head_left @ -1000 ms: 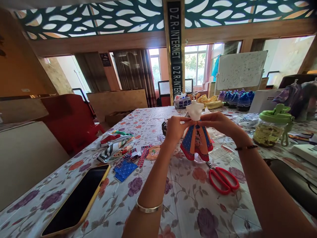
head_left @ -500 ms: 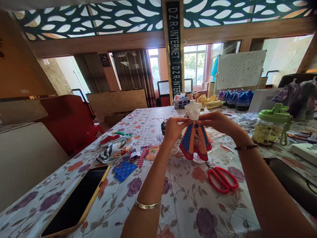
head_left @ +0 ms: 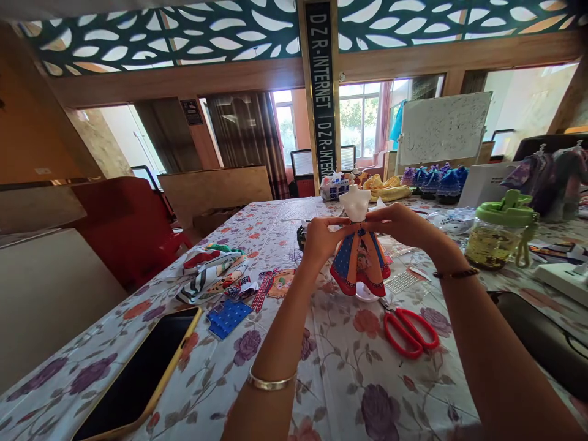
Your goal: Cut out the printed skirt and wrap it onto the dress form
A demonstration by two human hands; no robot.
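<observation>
A small white dress-form bust (head_left: pixel 355 203) stands upright in front of me. Round its waist hangs a doll skirt (head_left: pixel 362 263) with orange and blue panels and a red hem. My left hand (head_left: pixel 324 239) pinches the waistband from the left side. From the right, my right hand (head_left: pixel 390 222) pinches the same waistband, fingers closed on the cloth. A white base (head_left: pixel 367 293) shows under the hem. Red-handled scissors (head_left: pixel 408 331) lie just below the skirt, their blades partly hidden by it.
A phone (head_left: pixel 142 373) lies at the left front, near blue fabric scraps (head_left: pixel 229 317) and a pile of patterned cloth (head_left: pixel 214 272). At right stand a green-lidded jug (head_left: pixel 500 229) and a black case (head_left: pixel 542 343). Small blue and purple doll dresses (head_left: pixel 436 182) stand at the back.
Both hands keep their pinch on the skirt's waist. The whole view has shifted slightly; otherwise little differs.
</observation>
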